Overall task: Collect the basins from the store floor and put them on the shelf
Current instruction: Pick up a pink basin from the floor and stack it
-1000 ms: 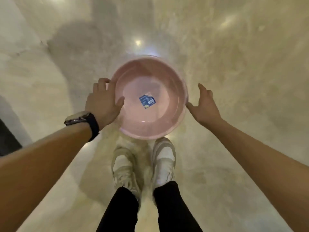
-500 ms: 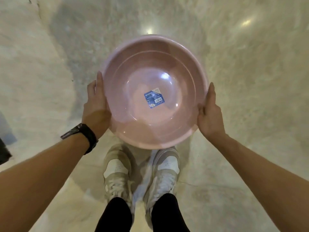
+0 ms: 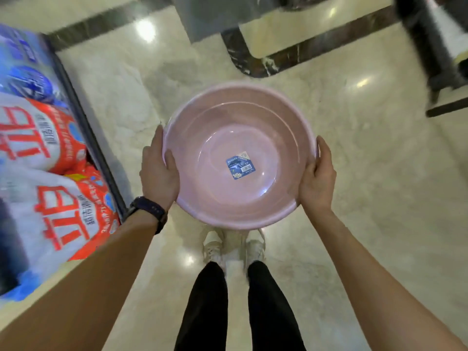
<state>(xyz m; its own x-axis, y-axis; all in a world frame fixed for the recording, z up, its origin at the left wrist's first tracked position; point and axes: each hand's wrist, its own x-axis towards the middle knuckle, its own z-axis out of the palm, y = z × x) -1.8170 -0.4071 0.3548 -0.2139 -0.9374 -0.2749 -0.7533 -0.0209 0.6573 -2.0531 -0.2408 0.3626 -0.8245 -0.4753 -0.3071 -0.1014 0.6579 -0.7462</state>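
Marble floor [image 3: 354, 188], pale and glossy with a dark inlaid border at the far end, filled most of what I saw from the head camera. Along the left edge ran a low shelf [image 3: 83, 115] with a dark front rail, stacked with bagged goods [image 3: 53, 206] printed in red, white and blue. At the middle of the picture a pink basin [image 3: 239, 158] was lifted clear of the floor, mouth up and roughly level, above the person's pale shoes [image 3: 234, 247]. The left hand [image 3: 158, 171], a dark watch [image 3: 150, 211] on its wrist, clasped the left side of the rim; the right hand [image 3: 317, 178] clasped the right side. The fingers [image 3: 323, 153] lay closed along the outer wall with the thumbs over the lip, so both hands gripped the one basin. A small blue label [image 3: 240, 165] sat on its inner bottom.

I judged the pick-up done and the carry under way. The next move would call for a turn toward a shelf with room for it; the one on the left looked full where I could see it, and I could see no other basins from here.
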